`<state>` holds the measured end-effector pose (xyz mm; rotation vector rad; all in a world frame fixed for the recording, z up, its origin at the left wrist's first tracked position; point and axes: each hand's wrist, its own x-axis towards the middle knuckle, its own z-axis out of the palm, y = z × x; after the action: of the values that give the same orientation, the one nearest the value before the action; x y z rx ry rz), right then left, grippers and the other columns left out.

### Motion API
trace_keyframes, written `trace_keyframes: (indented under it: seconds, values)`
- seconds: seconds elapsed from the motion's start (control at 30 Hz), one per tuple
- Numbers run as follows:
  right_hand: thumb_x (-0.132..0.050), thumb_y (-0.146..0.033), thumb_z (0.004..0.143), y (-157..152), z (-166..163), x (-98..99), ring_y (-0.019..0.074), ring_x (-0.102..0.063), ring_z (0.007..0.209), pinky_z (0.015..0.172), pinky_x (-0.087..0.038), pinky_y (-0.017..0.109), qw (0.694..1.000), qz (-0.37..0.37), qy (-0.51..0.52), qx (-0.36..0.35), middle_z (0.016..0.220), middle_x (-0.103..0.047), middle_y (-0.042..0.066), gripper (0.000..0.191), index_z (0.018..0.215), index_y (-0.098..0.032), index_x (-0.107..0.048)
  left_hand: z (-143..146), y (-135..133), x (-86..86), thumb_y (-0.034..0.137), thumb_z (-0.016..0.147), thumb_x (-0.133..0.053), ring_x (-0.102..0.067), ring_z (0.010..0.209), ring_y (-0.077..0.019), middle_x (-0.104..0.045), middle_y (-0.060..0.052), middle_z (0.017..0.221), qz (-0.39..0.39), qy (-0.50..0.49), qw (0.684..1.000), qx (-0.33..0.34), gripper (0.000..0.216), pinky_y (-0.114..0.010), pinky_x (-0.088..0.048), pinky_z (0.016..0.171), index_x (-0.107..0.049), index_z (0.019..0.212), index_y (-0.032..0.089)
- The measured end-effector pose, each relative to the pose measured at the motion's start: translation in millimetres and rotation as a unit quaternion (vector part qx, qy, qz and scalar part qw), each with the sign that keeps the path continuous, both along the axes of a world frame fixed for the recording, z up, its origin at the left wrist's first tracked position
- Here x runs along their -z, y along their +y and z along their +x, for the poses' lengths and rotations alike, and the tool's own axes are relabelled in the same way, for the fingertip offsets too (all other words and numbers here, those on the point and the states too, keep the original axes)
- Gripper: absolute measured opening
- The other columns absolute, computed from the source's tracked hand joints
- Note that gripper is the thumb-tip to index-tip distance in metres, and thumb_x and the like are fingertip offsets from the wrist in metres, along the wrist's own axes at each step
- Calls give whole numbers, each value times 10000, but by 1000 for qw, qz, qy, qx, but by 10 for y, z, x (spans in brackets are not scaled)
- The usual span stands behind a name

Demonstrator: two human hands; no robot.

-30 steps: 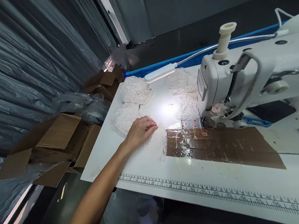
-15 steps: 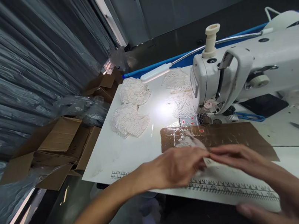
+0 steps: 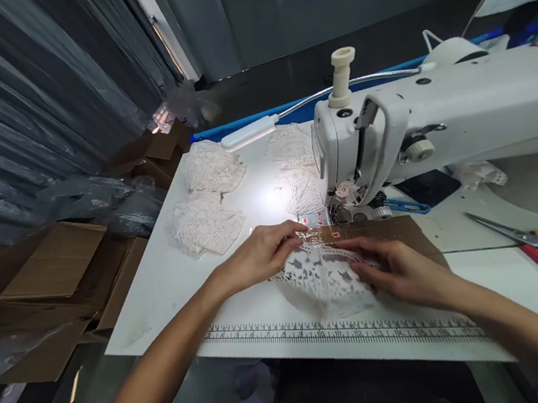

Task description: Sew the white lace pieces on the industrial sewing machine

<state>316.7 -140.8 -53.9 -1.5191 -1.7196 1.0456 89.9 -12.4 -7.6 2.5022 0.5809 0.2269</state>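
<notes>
A white lace piece lies in front of the sewing machine, partly over a brown taped sheet. My left hand pinches its upper left edge between thumb and fingers. On the other side, my right hand grips the right edge, thumb below and fingers above. The lace spreads between both hands, just short of the presser foot. Behind it, more lace pieces sit in the lamp's glare left of the needle area.
Two lace cups rest on the left of the white table. A lamp hangs over them. Scissors with red and orange handles nearby lie at right. Open cardboard boxes stand left of the table. A ruler strip runs along the front edge.
My hands, close together before, have moved apart and forward, and the lace is now spread between them. The view has shifted right, bringing the scissors' handles into sight.
</notes>
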Motion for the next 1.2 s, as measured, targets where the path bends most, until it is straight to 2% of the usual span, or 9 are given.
trace_keyframes:
  seconds: [0.13,0.27,0.4,0.5,0.6,0.73,0.83,0.97,1.2]
  values:
    - [-467,-359,908,232,117,36,193,-639,653,609,-513,332,982,72,-159,69,876,-713,67,347,1178,-215,-631,-43,241,103,260,970,-440,-626,743,-151,-673,-86,956,145,41,988,-26,267,-269,-485,611,-556,1176,138]
    - [-484,-330,875,333,212,163,200,-617,625,596,-466,332,958,78,-243,130,846,-702,62,322,1129,-211,-643,101,353,225,248,956,-477,-611,859,-182,-646,-105,1078,237,4,971,27,218,-321,-501,690,-623,1092,158]
    - [-490,-316,865,345,240,232,235,-643,760,666,-481,349,962,81,-201,165,885,-689,64,240,1004,-218,-660,371,352,327,274,922,-578,-611,931,-150,-657,-54,1052,127,-60,978,153,177,-296,-514,812,-673,1049,197]
    - [-488,-332,868,328,241,239,245,-639,851,729,-488,361,966,93,-179,160,919,-672,68,208,859,-215,-660,515,362,409,283,860,-665,-608,941,-150,-648,-60,1031,68,-61,977,194,175,-282,-520,818,-703,1008,197]
    - [-501,-340,871,313,247,234,236,-633,884,770,-492,364,968,116,-166,146,957,-665,68,214,820,-210,-663,568,389,504,285,829,-699,-608,906,-147,-644,-58,973,38,-79,980,181,144,-277,-523,792,-723,938,195]
    - [-502,-343,894,271,209,187,224,-637,891,774,-509,365,973,136,-141,124,1033,-660,82,248,983,-206,-688,570,366,549,285,846,-678,-608,897,-149,-651,-50,933,30,-100,982,157,110,-281,-515,797,-713,855,181]
    - [-563,-429,875,219,116,127,234,-633,923,776,-521,378,981,131,-129,61,1085,-647,99,351,1133,-210,-657,554,296,465,267,904,-596,-609,890,-156,-663,-55,928,56,-81,983,156,139,-308,-497,825,-677,868,160]
    - [-505,-377,922,187,3,61,229,-599,1032,863,-501,387,987,128,-93,-12,1117,-644,86,262,1028,-209,-676,480,232,303,305,933,-551,-599,745,-142,-674,-37,826,60,-37,987,144,180,-306,-482,760,-637,922,148]
    - [-468,-365,941,168,5,-27,171,-630,775,708,-505,338,998,56,-5,-15,873,-676,48,242,872,-207,-637,267,218,190,348,939,-520,-572,652,-98,-638,-24,777,-151,-50,986,46,240,-217,-445,595,-649,902,149]
